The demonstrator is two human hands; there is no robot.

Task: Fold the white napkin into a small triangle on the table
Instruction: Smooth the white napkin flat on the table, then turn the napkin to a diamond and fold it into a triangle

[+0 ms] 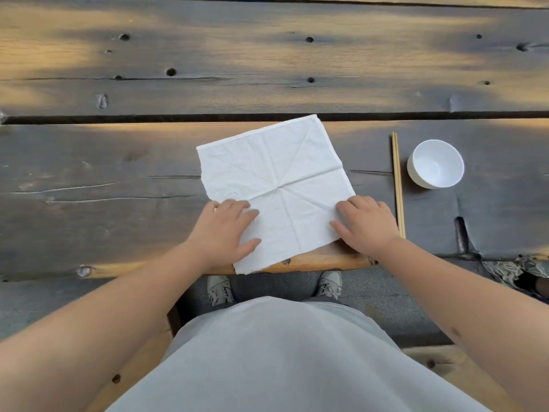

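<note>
We find the white napkin (276, 185) unfolded on the table (89, 221), skewed. Both hands lie flat, grasping nothing: left hand (222, 233) at 7 o'clock, right hand (364, 223) at 5; diagonal crease runs 1 to 7.

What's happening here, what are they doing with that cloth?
A person stands at a wooden table with a white napkin spread open and flat, crease lines crossing at its middle. The left hand and the right hand press flat on its two near corners. No fold is made yet. To the right lie a pair of chopsticks and, beyond them, an empty white bowl.
</note>
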